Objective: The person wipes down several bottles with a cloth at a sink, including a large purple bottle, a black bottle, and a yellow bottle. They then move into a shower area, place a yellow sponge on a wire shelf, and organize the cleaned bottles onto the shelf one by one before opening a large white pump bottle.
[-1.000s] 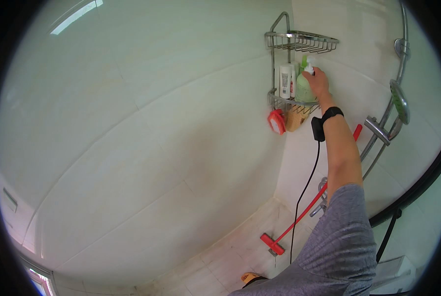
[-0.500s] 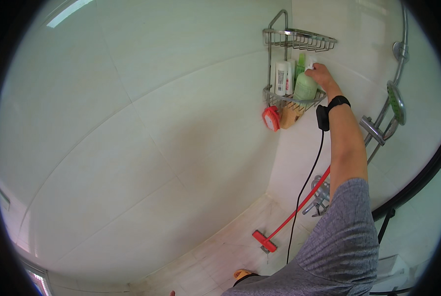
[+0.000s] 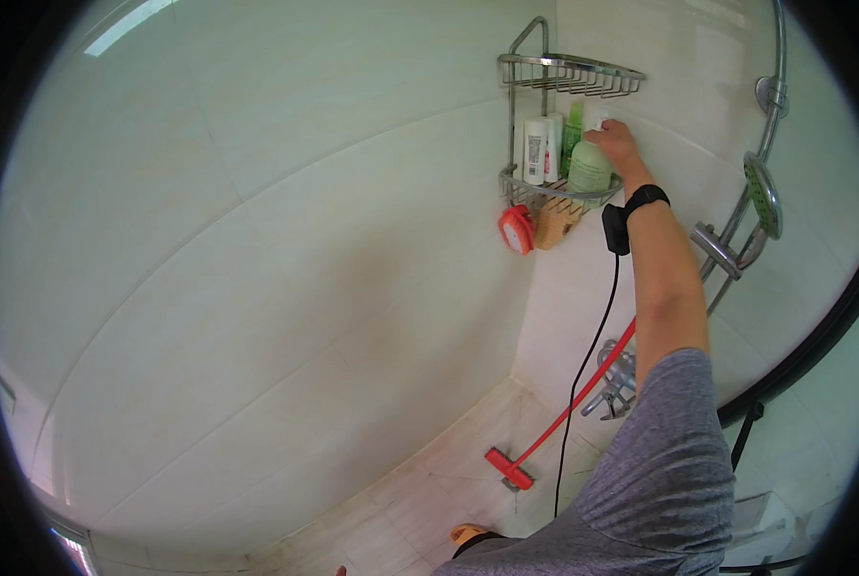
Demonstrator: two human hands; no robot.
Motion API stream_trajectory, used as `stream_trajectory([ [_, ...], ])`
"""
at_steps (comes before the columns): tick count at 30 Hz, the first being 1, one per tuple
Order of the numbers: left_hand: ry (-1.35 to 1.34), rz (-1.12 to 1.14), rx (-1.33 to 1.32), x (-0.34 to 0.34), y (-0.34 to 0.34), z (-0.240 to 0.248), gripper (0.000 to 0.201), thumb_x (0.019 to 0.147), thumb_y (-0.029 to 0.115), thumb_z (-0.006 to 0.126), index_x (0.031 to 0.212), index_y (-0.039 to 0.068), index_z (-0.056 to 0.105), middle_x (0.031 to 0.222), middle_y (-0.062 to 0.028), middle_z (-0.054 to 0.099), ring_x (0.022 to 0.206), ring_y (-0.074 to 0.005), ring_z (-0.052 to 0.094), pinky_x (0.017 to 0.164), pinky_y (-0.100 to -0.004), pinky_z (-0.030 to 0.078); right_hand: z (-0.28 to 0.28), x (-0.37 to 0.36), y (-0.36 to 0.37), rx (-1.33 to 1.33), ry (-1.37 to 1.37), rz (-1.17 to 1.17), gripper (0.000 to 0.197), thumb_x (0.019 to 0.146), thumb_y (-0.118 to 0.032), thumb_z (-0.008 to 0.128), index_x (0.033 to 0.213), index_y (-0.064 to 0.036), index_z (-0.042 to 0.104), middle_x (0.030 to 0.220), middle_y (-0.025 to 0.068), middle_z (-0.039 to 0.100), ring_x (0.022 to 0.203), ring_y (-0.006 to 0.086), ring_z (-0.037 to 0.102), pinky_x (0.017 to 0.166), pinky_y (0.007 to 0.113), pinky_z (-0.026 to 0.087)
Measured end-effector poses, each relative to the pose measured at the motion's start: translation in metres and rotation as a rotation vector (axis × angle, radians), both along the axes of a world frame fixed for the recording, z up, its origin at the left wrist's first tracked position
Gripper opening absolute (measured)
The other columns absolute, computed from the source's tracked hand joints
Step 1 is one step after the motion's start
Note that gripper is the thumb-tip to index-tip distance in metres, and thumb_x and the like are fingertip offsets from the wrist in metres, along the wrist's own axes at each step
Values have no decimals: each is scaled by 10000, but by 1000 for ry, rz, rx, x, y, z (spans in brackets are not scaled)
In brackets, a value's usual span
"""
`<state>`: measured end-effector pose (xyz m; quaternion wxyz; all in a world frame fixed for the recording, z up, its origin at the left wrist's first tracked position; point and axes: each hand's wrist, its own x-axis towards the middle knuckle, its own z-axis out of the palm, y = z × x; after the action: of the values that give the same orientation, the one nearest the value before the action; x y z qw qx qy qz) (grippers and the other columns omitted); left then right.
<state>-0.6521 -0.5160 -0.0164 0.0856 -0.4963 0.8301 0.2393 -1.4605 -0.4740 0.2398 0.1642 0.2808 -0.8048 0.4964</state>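
Observation:
My right hand [image 3: 614, 143], wearing a black wrist strap, is closed around the neck of a light green pump bottle [image 3: 590, 171] with a white top. The bottle stands in the lower tier of a chrome corner rack [image 3: 583, 63]. Left of it in the same tier are a slim brighter green bottle [image 3: 571, 134] and white bottles [image 3: 534, 154]. Below the tier hang a red and white scrubber [image 3: 516, 230] and a tan sponge-like piece [image 3: 556, 226]. Only a fingertip of my left hand [image 3: 341, 571] shows at the lower edge, so its fingers are mostly hidden.
A red-handled floor brush [image 3: 509, 468] leans past the chrome tap [image 3: 617, 377]. A shower head [image 3: 763, 197] hangs on a rail at right. From my wrist runs a black cable [image 3: 583, 370]. A yellow-orange slipper [image 3: 468, 534] is on the tiled floor.
The whole view has shifted slightly, so everything sits a little further left. My right hand keeps its grip on the pump bottle, which stays in the rack.

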Motion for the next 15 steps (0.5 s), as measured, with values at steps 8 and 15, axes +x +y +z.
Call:
stream_trajectory([
  [8, 57, -1, -20, -2, 4, -4, 638, 792, 265, 615, 1332, 90, 326, 967, -222, 606, 853, -393, 586, 712, -459, 476, -4, 15, -10, 52, 63, -158, 376, 656, -242, 626, 947, -5, 622, 898, 173, 644, 871, 317, 611, 759, 372, 467],
  [15, 54, 6, -34, 1, 8, -7, 630, 787, 265, 620, 1324, 87, 341, 957, -220, 610, 854, -388, 587, 711, -455, 476, -13, 29, -14, -58, 74, -349, 571, 646, -218, 643, 1155, -5, 499, 1096, 222, 565, 1004, 360, 544, 839, 410, 434],
])
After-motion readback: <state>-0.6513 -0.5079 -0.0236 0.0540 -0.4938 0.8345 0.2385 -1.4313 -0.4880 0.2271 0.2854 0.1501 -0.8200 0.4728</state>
